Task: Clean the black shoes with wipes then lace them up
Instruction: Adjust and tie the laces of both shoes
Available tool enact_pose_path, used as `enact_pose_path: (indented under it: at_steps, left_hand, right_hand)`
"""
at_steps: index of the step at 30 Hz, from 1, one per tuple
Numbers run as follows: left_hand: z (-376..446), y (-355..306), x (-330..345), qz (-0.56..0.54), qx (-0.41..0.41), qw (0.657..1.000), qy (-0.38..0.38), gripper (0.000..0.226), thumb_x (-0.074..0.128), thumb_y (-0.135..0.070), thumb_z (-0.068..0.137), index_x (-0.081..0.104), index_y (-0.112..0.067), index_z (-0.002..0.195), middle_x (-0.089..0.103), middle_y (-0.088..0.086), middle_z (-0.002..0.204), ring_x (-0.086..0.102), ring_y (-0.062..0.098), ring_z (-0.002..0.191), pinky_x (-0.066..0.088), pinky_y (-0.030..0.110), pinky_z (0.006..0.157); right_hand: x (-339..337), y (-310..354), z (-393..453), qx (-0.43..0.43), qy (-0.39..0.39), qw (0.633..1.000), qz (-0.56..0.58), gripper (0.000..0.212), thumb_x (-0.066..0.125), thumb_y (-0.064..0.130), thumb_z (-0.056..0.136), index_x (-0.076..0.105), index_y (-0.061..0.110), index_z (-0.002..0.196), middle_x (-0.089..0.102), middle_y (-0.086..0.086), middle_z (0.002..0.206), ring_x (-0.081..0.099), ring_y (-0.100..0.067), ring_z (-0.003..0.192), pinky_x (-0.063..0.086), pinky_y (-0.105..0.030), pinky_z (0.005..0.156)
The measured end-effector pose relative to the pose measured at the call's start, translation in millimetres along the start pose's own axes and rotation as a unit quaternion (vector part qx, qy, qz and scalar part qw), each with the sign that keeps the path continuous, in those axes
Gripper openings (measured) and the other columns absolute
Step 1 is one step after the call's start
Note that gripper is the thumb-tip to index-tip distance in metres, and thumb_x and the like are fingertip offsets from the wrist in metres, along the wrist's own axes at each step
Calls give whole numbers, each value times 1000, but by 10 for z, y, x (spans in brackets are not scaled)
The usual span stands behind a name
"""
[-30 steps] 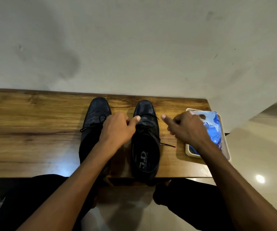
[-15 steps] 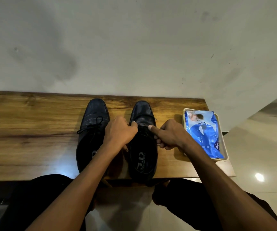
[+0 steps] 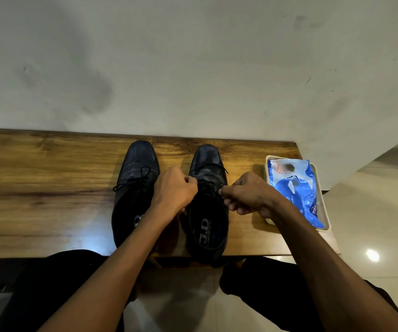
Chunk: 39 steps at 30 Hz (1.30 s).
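R shoe: we see the right black shoe upright on the wooden bench, heel at the near edge, toe toward the wall edge. We judge it sits heel-near so the eyelets face us for lacing.
Lace: thin black lace at the throat; most of it hidden by fingers, routing can't be read.
L hand: left hand clenched, fingertips pinching sthg at the shoe's left eyelet side, prob. a lace end. Likely holds tension.
R hand: right hand curled, thumb + forefinger pinching at the right eyelet side, prob. the other lace end. Two-sided pull looks like tightening or starting a knot.
L shoe: left black shoe just beside, parallel, its bow already tied; we take it as done.
Wipes: blue wipes pack in a cream tray at the bench's right end, apart from the shoes. Prob. set aside, as wiping seems over.
Stage: approx. last step, lacing shoe no. 2.
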<state>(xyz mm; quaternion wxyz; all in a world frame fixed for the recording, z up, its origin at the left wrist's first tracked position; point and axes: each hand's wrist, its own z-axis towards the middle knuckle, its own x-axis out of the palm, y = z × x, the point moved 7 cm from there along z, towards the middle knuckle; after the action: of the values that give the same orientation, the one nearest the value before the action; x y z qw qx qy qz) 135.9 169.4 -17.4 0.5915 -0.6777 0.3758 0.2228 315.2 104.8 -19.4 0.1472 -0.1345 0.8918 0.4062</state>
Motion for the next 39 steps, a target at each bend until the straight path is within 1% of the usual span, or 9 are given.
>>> enact_pose_path:
  at_steps: [4, 6, 10, 15, 20, 25, 28, 34, 39]
  left_hand:
    - [-7, -10, 1, -5, 5, 1000, -2, 35, 56, -22, 94, 57, -7, 62, 66, 15, 62, 65, 26, 54, 58, 41, 57]
    - [-18, -32, -8, -7, 11, 1000, -9, 35, 55, -17, 93, 54, -8, 59, 59, 12, 58, 58, 24, 51, 49, 34, 48]
    - [-34, -45, -40, -56, 9, 998, -28, 32, 55, -15, 95, 57, -9, 64, 58, 3, 58, 55, 18, 51, 40, 28, 45]
    - [-42, -2, -62, -251, -48, 965, -53, 14, 57, -20, 97, 69, -15, 89, 73, -1, 82, 69, 11, 76, 56, 28, 65]
    - [-66, 14, 72, -461, -120, 879, -6, 20, 56, -13, 98, 66, -12, 81, 77, 4, 78, 63, 12, 65, 46, 28, 51]
    - [-54, 38, 129, -497, -137, 857, 2, 19, 56, -12, 99, 66, -10, 83, 75, 3, 77, 61, 12, 67, 45, 23, 47]
    - [-54, 42, 134, -492, -143, 859, -6, 21, 55, -11, 100, 63, -11, 81, 71, 4, 76, 60, 12, 67, 45, 23, 47]
    - [-60, 143, 119, -445, -159, 880, -42, 27, 53, -12, 99, 65, -9, 75, 69, 7, 76, 58, 10, 59, 48, 26, 49]
    - [-64, 29, -6, -385, -94, 914, -83, 16, 52, -21, 101, 65, -12, 100, 73, -1, 84, 65, 6, 68, 51, 20, 52]
  right_hand:
    - [-4, -23, 33, -16, -40, 999, 17, 31, 68, 23, 94, 69, 1, 74, 66, -6, 56, 53, -9, 41, 44, -19, 41]
    - [-34, 0, 29, -52, -88, 994, 37, 26, 68, 20, 94, 70, 0, 78, 70, -8, 63, 60, -10, 47, 48, -19, 45]
    - [-77, 68, 9, -130, -163, 959, 191, 11, 69, 7, 88, 67, 0, 80, 74, -15, 79, 69, -19, 67, 58, -31, 67]
    - [155, 38, 51, -93, -59, 837, 536, 8, 68, 2, 91, 63, 7, 95, 73, -12, 89, 73, -23, 88, 60, -36, 87]
    - [260, 54, 34, -50, -32, 730, 681, 20, 60, -4, 95, 52, 14, 90, 71, -9, 77, 72, -18, 74, 60, -42, 86]
    - [252, 128, 64, -90, -19, 752, 652, 21, 55, -5, 97, 56, 13, 86, 70, -9, 82, 63, -13, 67, 54, -23, 67]
    - [194, 120, 105, -128, -35, 795, 591, 14, 60, -4, 94, 57, 9, 95, 71, -11, 88, 62, -12, 68, 50, -18, 58]
    - [99, 135, 94, -182, -101, 919, 334, 19, 72, 0, 87, 61, 9, 100, 75, -14, 88, 68, -15, 70, 52, -19, 59]
    - [36, 312, 68, -236, -108, 961, 97, 11, 78, 9, 85, 72, 15, 91, 76, -4, 80, 73, -13, 73, 54, -20, 61]
